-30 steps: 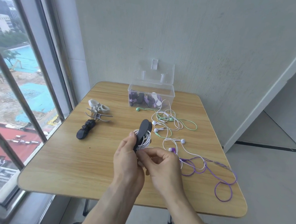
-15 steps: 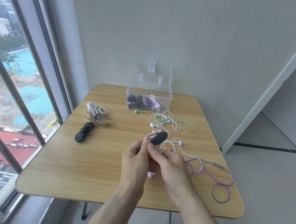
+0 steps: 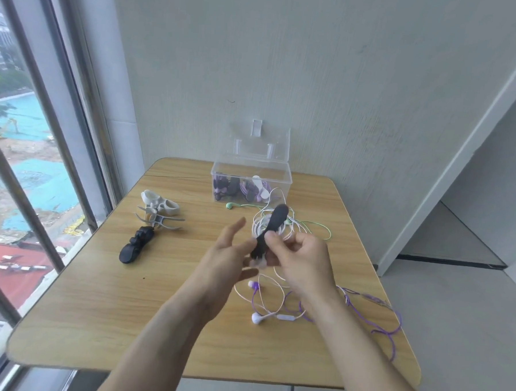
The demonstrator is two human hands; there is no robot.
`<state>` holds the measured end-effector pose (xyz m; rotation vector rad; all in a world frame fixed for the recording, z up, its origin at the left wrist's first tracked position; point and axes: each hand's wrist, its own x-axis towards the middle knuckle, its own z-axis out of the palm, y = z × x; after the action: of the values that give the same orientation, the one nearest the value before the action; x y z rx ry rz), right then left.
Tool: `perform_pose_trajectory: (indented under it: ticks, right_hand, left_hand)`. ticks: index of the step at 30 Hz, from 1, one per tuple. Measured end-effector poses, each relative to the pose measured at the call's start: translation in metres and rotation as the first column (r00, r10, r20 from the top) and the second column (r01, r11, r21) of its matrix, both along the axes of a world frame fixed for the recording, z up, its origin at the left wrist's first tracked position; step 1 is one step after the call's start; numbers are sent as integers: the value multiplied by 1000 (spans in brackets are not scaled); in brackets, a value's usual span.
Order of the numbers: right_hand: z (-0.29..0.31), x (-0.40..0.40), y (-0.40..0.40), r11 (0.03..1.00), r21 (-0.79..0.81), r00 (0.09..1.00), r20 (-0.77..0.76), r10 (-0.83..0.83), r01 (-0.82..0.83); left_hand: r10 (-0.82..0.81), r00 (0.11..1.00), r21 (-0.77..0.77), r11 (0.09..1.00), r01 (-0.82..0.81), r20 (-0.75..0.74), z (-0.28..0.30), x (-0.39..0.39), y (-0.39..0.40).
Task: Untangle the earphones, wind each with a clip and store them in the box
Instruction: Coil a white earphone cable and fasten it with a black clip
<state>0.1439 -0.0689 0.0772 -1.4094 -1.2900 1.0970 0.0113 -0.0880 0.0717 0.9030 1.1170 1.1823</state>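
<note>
The table (image 3: 95, 306) under my hands was pale wood-grain laminate with a smooth, faint sheen. The box (image 3: 284, 178) at centre frame was clear glossy plastic. The clip (image 3: 274, 223) I held looked matt black plastic. The purple cable (image 3: 375, 324) at lower right looked smooth, rubbery. The wall (image 3: 316, 78) above was matt, finely textured.

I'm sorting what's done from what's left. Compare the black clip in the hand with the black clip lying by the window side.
The held black clip is raised above the table, gripped by the right hand, standing roughly upright; the spare black clip lies flat on the table, untouched. The held one has white cable looped at it; the spare one carries none. Both are dark and elongated.
</note>
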Motion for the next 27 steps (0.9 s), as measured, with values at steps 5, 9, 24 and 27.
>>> perform_pose_trajectory:
  ticks: [5, 9, 24, 27]
  right_hand:
    - [31, 1, 111, 964, 245, 938, 299, -177, 104]
    - [57, -7, 190, 934, 352, 798, 548, -251, 52]
    - [41, -56, 268, 937, -347, -83, 934, 348, 20]
    - [38, -57, 278, 819, -563, -87, 815, 572, 114]
  left_hand:
    - [86, 981, -84, 991, -101, -176, -5, -13, 29]
    - [9, 960, -125, 991, -45, -279, -19, -16, 38]
    - [-110, 735, -110, 993, 48, -669, -39, -20, 47]
    - [-115, 702, -106, 993, 57, -702, -38, -19, 47]
